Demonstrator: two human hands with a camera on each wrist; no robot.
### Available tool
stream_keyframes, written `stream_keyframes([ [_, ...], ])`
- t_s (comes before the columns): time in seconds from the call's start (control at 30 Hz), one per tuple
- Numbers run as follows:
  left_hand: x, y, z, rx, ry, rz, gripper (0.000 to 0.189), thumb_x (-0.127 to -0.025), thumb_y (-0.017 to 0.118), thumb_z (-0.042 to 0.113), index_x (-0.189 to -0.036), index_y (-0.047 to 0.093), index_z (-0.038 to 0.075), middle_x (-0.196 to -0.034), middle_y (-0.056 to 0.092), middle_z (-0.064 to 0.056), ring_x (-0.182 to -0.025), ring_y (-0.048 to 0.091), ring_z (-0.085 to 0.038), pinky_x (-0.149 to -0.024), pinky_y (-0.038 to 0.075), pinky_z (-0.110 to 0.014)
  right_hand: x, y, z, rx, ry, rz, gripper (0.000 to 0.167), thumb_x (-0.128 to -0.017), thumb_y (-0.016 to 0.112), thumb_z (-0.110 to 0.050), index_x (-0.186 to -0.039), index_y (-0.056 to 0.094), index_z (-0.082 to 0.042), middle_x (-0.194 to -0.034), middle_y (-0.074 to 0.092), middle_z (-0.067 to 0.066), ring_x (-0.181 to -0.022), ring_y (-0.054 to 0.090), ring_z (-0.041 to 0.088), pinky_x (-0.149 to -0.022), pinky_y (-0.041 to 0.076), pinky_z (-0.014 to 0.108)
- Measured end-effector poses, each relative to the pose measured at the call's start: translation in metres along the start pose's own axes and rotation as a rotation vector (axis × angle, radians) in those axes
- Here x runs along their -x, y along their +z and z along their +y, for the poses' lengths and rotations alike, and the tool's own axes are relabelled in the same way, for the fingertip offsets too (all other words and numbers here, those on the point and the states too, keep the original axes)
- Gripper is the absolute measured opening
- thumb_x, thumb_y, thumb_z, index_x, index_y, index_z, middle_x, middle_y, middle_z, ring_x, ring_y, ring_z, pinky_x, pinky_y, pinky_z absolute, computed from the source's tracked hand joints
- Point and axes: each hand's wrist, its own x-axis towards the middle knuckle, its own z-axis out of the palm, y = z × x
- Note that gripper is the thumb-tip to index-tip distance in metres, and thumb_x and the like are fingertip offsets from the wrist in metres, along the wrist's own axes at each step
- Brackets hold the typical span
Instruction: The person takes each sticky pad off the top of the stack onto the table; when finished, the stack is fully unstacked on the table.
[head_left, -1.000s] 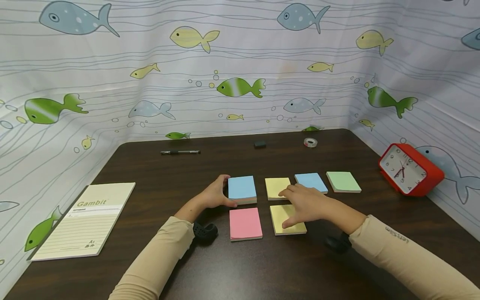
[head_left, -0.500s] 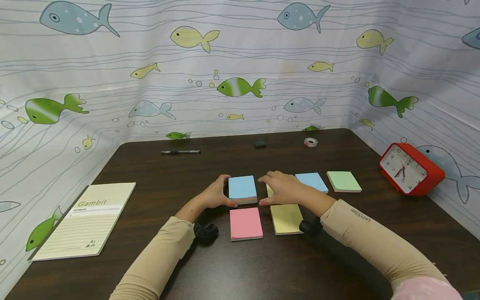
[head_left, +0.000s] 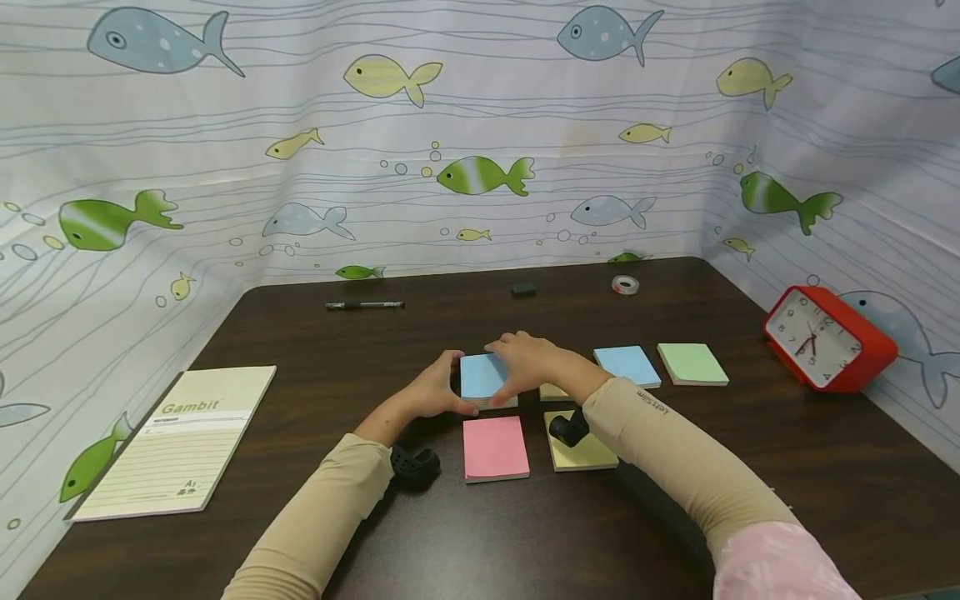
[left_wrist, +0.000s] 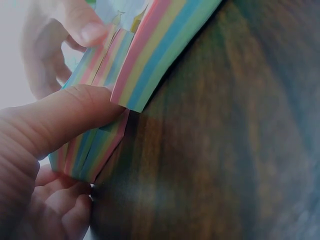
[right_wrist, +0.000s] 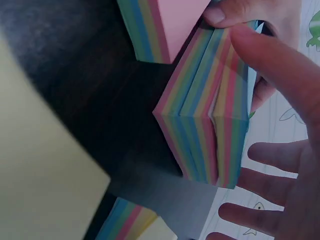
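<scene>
A stack of sticky note pads point(head_left: 478, 377), blue on top with striped sides, stands mid-table. My left hand point(head_left: 435, 387) grips its left side, thumb at the near face and fingers at the far side. Over its right part arches my right hand point(head_left: 534, 362). In the right wrist view the right thumb point(right_wrist: 272, 62) lies at the stack's near face, while the other fingers are spread and fairly straight near its edge. A pink sticky note pad point(head_left: 495, 450) lies just in front. My right arm partly covers two yellow pads, the nearer one point(head_left: 591, 455) and the farther one point(head_left: 552, 392).
To the right lie a blue pad point(head_left: 628, 367) and a green pad point(head_left: 693, 364), with a red alarm clock point(head_left: 828, 339) beyond. A notebook point(head_left: 176, 442) lies at left. Along the back are a pen point(head_left: 365, 305), a small black block point(head_left: 523, 289) and a tape roll point(head_left: 625, 285).
My right hand has moved left from above the yellow pads to the right part of the blue-topped stack. The left hand keeps its grip there.
</scene>
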Motion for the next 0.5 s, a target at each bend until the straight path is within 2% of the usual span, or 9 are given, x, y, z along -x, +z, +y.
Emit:
stream_keyframes([
  [0.2,-0.0015,0.0005,0.0004,-0.005,-0.014,0.003,0.091,-0.061,0.08,0.016,-0.129,0.023,-0.001,-0.13,0.034,-0.02,-0.118,0.035,-0.029,-0.092,0.033,-0.039,-0.0069,0.0017,0.0,-0.019,0.01,-0.053,0.09,-0.059,0.07,-0.056,-0.129,0.04,-0.009,-0.119,0.047,0.006,-0.096,0.043,0.021,-0.072,0.042,0.037],
  [0.5,-0.0013,0.0007,-0.0007,0.01,-0.015,0.002,0.088,-0.06,0.081,0.016,-0.127,0.026,-0.001,-0.131,0.031,-0.018,-0.121,0.031,-0.029,-0.095,0.03,-0.039,-0.0057,0.0036,0.0086,0.028,0.034,-0.04,0.088,-0.058,0.068,-0.059,-0.124,0.043,-0.008,-0.109,0.051,0.002,-0.088,0.046,0.016,-0.068,0.042,0.032],
])
